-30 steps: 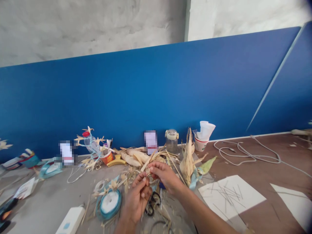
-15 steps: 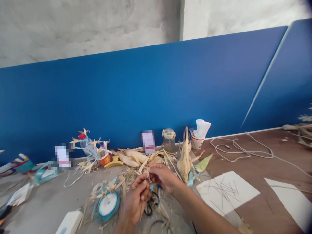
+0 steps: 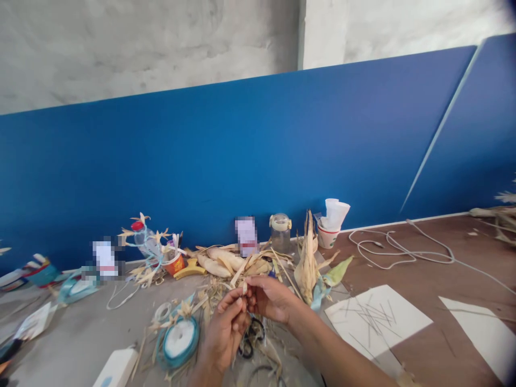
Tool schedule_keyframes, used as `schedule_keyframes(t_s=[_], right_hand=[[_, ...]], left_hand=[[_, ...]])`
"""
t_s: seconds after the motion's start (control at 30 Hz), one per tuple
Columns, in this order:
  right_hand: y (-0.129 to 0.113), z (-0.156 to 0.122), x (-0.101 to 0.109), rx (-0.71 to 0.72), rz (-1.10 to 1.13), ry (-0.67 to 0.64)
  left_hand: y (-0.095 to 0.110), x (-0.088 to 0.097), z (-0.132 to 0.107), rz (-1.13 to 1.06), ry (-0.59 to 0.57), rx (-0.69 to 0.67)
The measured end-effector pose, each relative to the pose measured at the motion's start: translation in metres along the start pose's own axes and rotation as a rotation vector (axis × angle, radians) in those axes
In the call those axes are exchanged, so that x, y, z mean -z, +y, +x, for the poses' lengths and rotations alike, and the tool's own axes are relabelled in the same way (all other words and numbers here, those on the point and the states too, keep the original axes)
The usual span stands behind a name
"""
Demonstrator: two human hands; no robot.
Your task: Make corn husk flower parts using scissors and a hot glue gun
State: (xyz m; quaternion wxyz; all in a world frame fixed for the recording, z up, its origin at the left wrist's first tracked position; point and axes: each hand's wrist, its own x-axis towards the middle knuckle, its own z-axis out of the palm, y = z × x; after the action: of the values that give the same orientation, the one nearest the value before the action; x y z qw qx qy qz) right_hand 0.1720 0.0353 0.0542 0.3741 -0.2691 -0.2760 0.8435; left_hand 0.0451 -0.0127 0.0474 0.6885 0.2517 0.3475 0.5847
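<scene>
Panel: blue, cut off at both sides
Tabletop: cut off along the bottom edge
Right hand: lower middle, pinching the scrap
Left hand: lower middle, pinching it too
Box: lower left, cut off below
Scissors: lower middle, blades hard to make out
Scrap: lower middle, between both hands, mostly hidden

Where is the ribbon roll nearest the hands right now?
In the head view, the ribbon roll lies on the table left of the middle, between the white box and the left hand.
</scene>
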Motion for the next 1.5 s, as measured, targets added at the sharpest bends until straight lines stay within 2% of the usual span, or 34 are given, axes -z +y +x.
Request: schedule_keyframes(t_s=[0.2, 0.43, 1.0, 1.5], right_hand=[[-0.003, -0.007, -0.007, 0.156, -0.008, -0.094], [0.003, -0.005, -0.008, 0.227, -0.126, -0.074], [0.007, -0.001, -0.007, 0.221, -0.120, -0.058], [0.011, -0.002, -0.010, 0.260, -0.121, -0.028]], left_hand=[[0.001, 0.004, 0.003, -0.082, -0.019, 0.001], [0.002, 0.004, 0.002, -0.091, -0.049, 0.011], [-0.003, 0.006, 0.003, -0.110, -0.032, 0.040], [-0.006, 0.002, 0.003, -0.088, -0.029, 0.000]])
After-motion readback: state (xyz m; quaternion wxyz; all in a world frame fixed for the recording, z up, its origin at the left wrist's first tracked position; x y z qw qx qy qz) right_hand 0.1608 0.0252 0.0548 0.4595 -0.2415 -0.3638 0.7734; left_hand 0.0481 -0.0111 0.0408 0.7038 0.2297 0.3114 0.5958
